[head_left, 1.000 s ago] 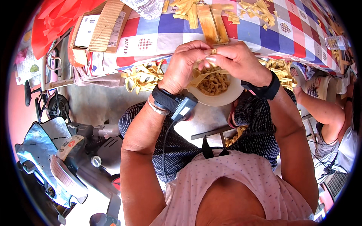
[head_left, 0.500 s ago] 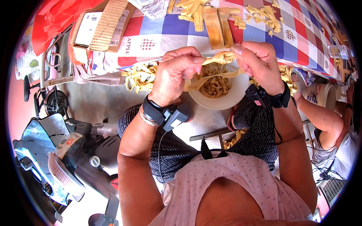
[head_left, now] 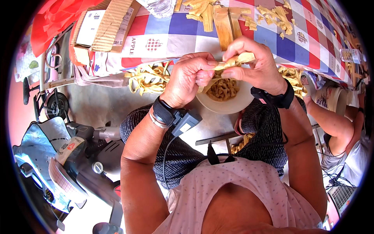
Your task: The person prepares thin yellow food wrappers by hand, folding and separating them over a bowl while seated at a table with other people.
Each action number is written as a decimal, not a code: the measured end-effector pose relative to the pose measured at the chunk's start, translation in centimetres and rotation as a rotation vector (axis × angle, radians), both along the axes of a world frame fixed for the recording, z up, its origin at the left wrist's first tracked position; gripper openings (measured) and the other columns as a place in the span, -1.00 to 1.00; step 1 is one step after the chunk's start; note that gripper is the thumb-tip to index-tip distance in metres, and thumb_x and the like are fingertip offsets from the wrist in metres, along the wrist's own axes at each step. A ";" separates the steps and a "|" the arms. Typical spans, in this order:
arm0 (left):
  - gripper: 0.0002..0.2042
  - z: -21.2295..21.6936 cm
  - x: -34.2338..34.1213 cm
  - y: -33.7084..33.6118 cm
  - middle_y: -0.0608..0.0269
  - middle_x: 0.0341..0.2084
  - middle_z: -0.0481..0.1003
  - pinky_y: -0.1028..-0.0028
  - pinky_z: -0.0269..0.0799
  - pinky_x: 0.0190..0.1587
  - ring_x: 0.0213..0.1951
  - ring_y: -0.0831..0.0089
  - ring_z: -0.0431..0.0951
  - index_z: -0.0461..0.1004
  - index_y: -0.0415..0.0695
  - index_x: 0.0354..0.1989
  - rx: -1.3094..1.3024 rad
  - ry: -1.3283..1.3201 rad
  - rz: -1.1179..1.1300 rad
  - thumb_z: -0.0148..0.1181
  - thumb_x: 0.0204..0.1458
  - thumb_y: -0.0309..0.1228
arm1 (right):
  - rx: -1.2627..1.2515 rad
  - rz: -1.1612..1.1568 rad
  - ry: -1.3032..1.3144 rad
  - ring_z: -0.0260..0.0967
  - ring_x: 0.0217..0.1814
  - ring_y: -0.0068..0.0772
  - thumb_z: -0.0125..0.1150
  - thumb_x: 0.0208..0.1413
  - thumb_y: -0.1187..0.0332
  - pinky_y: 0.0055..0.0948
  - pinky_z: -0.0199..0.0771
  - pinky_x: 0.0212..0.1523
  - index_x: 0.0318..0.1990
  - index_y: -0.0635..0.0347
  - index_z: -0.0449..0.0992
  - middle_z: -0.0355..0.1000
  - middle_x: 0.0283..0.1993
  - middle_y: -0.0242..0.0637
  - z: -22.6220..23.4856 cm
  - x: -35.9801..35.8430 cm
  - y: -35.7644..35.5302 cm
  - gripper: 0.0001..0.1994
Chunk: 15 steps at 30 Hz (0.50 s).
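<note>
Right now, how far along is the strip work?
Done: folded pieces fill part of the bowl. In hand: the left hand and right hand are both pinching one pale strip above it. Left: loose strips hanging by the table edge and more on the checked cloth.

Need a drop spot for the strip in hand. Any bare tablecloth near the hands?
Bare cloth lies between the cardboard and the flat strips. Another patch lies right of the scraps. Crowded: both hands, left and right, over the bowl; strip heaps at the table edge.
</note>
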<state>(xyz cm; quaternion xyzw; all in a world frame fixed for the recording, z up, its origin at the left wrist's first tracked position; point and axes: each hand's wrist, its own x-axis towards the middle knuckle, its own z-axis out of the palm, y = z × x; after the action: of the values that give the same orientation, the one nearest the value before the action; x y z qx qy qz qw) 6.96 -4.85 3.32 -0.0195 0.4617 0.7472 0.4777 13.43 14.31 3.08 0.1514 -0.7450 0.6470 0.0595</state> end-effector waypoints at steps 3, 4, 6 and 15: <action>-0.90 -0.1 0.2 -0.1 0.52 -0.71 0.19 0.66 -0.12 -0.62 -0.69 0.75 0.03 0.35 -0.24 -0.48 -0.041 0.111 0.014 0.07 -0.02 -0.47 | 0.017 -0.004 -0.025 0.37 -0.27 -0.71 0.30 -0.07 0.57 -0.64 0.39 -0.27 -0.29 0.24 0.47 0.43 -0.32 -0.46 0.6 0.1 -0.3 -0.82; -0.90 -0.2 0.3 -0.1 0.52 -0.71 0.20 0.67 -0.12 -0.62 -0.69 0.76 0.03 0.36 -0.25 -0.48 -0.038 0.151 0.008 0.08 -0.02 -0.47 | -0.011 -0.012 -0.059 0.37 -0.28 -0.72 0.30 -0.07 0.57 -0.65 0.39 -0.28 -0.30 0.24 0.48 0.44 -0.33 -0.46 0.7 0.2 -0.4 -0.84; -0.89 -0.2 0.5 -0.1 0.52 -0.71 0.20 0.67 -0.13 -0.62 -0.68 0.76 0.03 0.36 -0.26 -0.49 -0.056 0.234 0.016 0.09 -0.03 -0.48 | -0.066 -0.030 -0.128 0.37 -0.32 -0.73 0.30 -0.06 0.57 -0.67 0.39 -0.31 -0.33 0.25 0.51 0.45 -0.35 -0.46 1.0 0.5 -0.5 -0.88; -0.88 0.3 0.2 -1.4 0.42 -0.62 0.36 0.69 -0.05 -0.61 -0.62 0.76 0.12 0.46 -0.24 -0.51 -0.052 0.247 -0.010 0.08 0.00 -0.47 | -0.149 -0.134 -0.298 0.20 -0.66 -0.87 0.29 0.01 0.50 -0.77 0.12 -0.70 -0.35 0.21 0.53 0.40 -0.57 -0.55 1.3 1.4 -0.3 -0.94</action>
<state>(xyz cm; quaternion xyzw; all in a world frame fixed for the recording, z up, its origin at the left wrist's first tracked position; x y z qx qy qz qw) 7.12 -6.23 3.65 0.0626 0.5366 0.7292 0.4201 14.87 14.06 4.39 -0.0010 -0.7038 0.7104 0.0025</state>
